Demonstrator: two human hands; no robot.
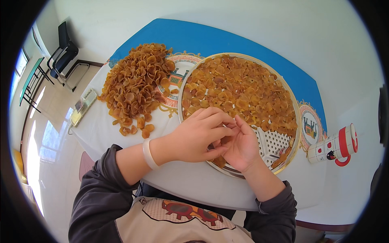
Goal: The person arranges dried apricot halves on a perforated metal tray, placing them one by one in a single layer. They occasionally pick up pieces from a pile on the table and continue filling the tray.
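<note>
My left hand point(204, 135), with a pale bangle at its wrist, reaches over the lower left of a round metal tray point(269, 139) with a perforated base. Its fingers touch the cupped palm and fingers of my right hand point(244, 147). A brown slice point(226, 140) shows between the two hands, seemingly resting in the right palm; the left fingertips are partly hidden. Thin brown dried slices point(243, 94) cover most of the tray. Bare perforated metal shows at the lower right. To the left, a large heap of similar slices point(136, 76) lies on the table.
A white tablecloth point(121, 152) with printed medallions and a blue part point(194, 33) covers the table. A white and red mug point(331, 145) stands at the right. A power strip point(83, 106) lies at the left edge. Beyond are a black chair point(65, 51) and a green-topped table point(30, 79).
</note>
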